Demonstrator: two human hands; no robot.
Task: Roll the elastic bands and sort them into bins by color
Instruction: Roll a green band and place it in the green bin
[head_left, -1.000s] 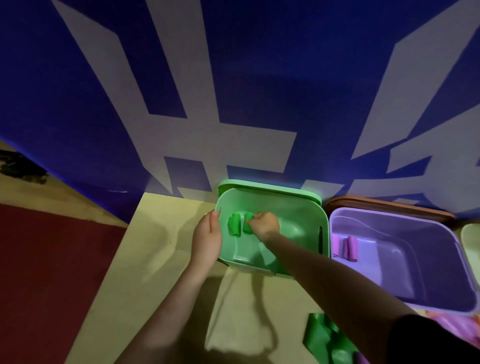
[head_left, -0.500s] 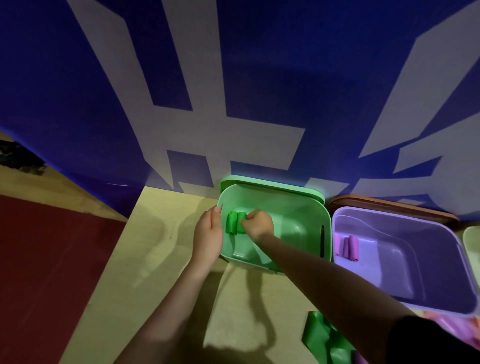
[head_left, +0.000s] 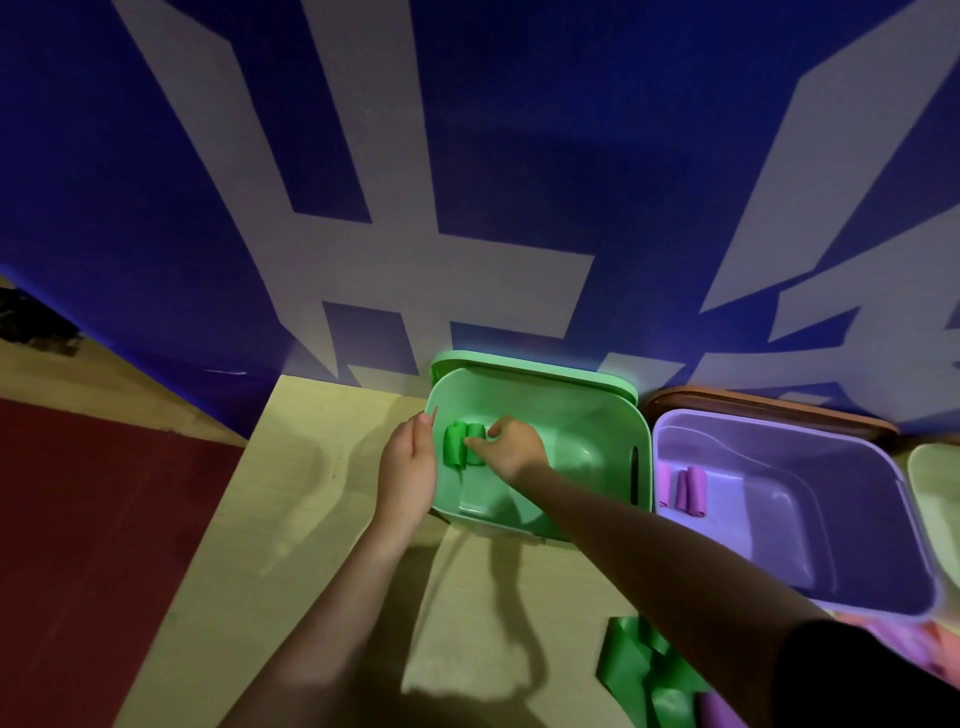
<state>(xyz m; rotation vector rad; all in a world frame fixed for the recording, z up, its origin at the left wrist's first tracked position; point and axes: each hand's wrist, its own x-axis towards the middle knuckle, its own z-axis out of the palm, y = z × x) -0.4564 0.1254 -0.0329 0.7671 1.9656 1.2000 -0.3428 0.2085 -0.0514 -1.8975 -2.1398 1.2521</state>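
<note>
Two green rolls (head_left: 462, 445) upright, side by side in green bin (head_left: 597, 421). Right hand (head_left: 511, 449) seemingly pinching one; left hand (head_left: 408, 470) flat against rim.

We see the right hand (head_left: 511, 448) pinching a rolled green band (head_left: 475, 441) beside another roll (head_left: 454, 445) inside the green bin (head_left: 587, 415), the left hand (head_left: 408, 467) resting against its rim on the counter (head_left: 291, 493).

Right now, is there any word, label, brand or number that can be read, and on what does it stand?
None can be read.
Blue wall: large pale shapes, perhaps cropped characters, not legible.
Green bin, purple bin: no label shows.
</note>
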